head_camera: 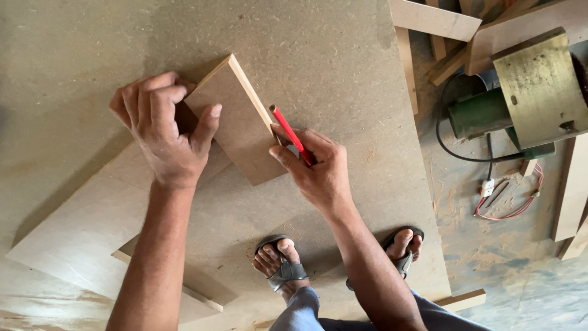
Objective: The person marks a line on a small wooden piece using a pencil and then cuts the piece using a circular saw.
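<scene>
While spread wide beneath everything else, one large fibreboard sheet [343, 67] on the floor, its right edge running from the top of the view down toward the bottom, with bare board open above and left of the hands. Beyond that edge, dusty floor [490, 245] crowded with scrap: several offcut strips [432, 19] at the top, one green machine [484, 113] with a brass-coloured plate on it, one black cable, one red wire loop [520, 205]. Little open room on that side; plenty toward the upper left.

Next in size, one pale angled panel [79, 239] lying at the lower left, its corner reaching under the left forearm, with another strip edge showing below it.

Then one small rectangular board [242, 125], lying tilted on the sheet, one corner pointing up, its long right edge bright and clean.

Left hand [162, 132] spread over the board's left corner, thumb pressed on its face, fingers curled over the far side. Right hand [315, 168] closed around one red pencil [293, 136], pinched between thumb and fingers, tip set against the board's right edge.

Two feet in two grey sandals [285, 270] standing on the sheet near its lower edge, one just beside the right edge.
</scene>
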